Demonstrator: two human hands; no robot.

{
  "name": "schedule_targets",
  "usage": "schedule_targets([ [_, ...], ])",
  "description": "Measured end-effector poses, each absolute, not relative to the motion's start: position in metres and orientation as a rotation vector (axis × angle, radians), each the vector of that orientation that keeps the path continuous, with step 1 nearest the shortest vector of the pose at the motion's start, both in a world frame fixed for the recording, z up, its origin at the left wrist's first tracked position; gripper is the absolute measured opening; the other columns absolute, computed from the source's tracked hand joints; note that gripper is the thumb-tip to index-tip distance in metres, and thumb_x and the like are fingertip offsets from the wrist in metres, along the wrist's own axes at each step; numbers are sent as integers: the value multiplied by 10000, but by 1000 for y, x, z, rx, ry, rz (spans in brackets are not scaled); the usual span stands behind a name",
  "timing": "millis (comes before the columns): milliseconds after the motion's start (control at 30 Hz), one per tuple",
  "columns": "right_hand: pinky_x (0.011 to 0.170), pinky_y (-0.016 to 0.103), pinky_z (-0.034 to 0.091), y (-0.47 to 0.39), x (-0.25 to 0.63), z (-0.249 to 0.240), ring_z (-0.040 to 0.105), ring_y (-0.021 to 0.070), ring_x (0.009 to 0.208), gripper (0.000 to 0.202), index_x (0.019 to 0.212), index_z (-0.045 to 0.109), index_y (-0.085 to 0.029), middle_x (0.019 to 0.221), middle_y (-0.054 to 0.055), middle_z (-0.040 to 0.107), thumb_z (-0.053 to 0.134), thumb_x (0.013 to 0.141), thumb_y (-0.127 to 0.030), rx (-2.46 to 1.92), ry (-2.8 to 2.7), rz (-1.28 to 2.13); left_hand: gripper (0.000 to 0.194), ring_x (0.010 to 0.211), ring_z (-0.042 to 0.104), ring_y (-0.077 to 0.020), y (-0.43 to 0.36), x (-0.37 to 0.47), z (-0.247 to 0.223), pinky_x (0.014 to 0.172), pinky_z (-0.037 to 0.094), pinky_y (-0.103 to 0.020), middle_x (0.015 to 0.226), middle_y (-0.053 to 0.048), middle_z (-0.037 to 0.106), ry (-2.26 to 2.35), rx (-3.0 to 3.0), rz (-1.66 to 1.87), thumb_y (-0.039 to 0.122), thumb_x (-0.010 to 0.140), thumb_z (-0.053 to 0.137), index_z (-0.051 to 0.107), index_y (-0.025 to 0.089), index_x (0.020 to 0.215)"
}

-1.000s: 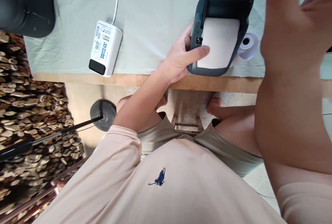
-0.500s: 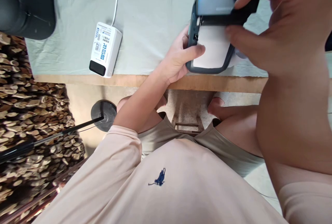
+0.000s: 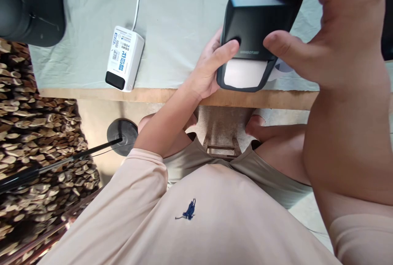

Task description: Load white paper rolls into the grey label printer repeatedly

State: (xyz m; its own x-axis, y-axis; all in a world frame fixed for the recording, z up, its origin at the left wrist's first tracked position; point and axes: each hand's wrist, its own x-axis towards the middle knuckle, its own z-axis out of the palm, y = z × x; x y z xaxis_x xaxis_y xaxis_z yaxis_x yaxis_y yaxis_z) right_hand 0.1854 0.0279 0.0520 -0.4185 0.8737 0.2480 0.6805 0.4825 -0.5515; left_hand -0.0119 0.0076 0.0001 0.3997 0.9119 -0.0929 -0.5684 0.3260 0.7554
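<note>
A dark handheld device that looks like a portable label printer (image 3: pixel 251 32) is held above the table's front edge. A smooth black cover lies over most of its face, and a white panel or paper shows at its lower end. My left hand (image 3: pixel 211 62) grips the printer's left side, thumb on the front and fingers mostly hidden behind. At the upper right corner, my right hand (image 3: pixel 310 23) holds the cover, with the thumb on its right part and the fingers at the top edge. Something white and round, partly hidden, lies behind the printer's lower right.
A white power bank (image 3: pixel 124 58) with a white cable (image 3: pixel 138 1) lies on the cloth-covered table (image 3: pixel 178 19). A black padded object (image 3: pixel 33 7) stands at the upper left. Below are a black stand base (image 3: pixel 123 136), stacked firewood (image 3: pixel 39 138) and a wooden stool (image 3: pixel 221 148).
The black cover has swung down over the printer's face, hiding the roller and much of the white part. My right hand has moved with it; my left hand keeps its grip.
</note>
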Motion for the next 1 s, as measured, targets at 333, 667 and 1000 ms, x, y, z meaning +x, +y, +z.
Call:
schedule_targets([
  [333,947,266,455,23,181,59,488,48,1055,600,1381,454,-300,1337,-43,473,583,867,-582,-1462,-2214,716,329,879,740,-193,10,-15,1,774,576,-281,935,-45,745,595,723,1018,183,928,555,646,199,1243],
  [667,1000,209,482,24,184,51,526,-2,1070,542,1324,412,-222,1292,-16,455,623,873,-434,-1306,-2128,747,265,1146,713,-228,12,-12,4,761,580,-258,961,-36,732,660,662,990,262,954,465,681,255,1108],
  [1000,1231,189,426,26,187,54,476,40,1361,622,1446,419,-258,1444,-46,476,576,878,-457,-1323,-2219,681,233,1186,630,-261,15,-14,-9,959,574,-308,664,-45,580,802,421,1055,346,897,566,541,222,702],
])
